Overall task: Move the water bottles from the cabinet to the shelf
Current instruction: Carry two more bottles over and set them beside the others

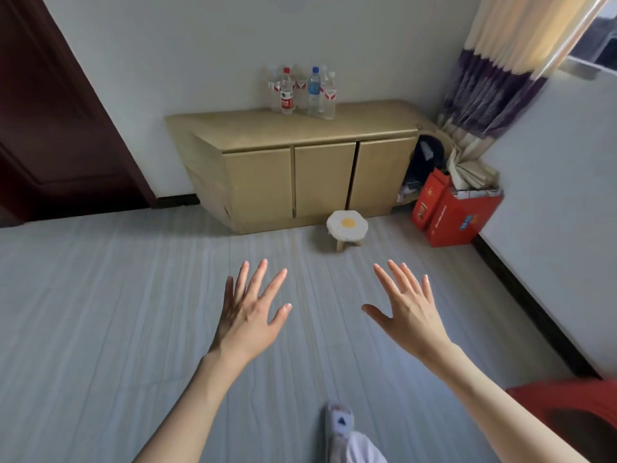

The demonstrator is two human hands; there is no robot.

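Both hands are held out over the grey floor point(100, 312), backs up, holding nothing. The left hand point(248, 314) has its fingers straight and fanned apart, thumb pointing to the right. The right hand point(409, 312) is spread the same way, thumb pointing to the left, well apart from the left one.

The water bottles point(302, 91) stand upright in a tight cluster on top of the beige cabinet point(300, 155), near its back edge against the white wall. Among them, a red-capped bottle point(286, 91) with a red label stands at the front left, a blue-capped bottle point(314, 91) stands right of centre, and the others are clear with red-and-white labels. The exact count is hard to tell because they overlap.

The cabinet's three doors are closed. A small stool with a fried-egg cushion point(347, 225) sits on the floor just in front of the right door. Red boxes point(450, 212) stand in the corner beside the cabinet, under a striped curtain point(494, 81). A dark door point(50, 111) is at the left.
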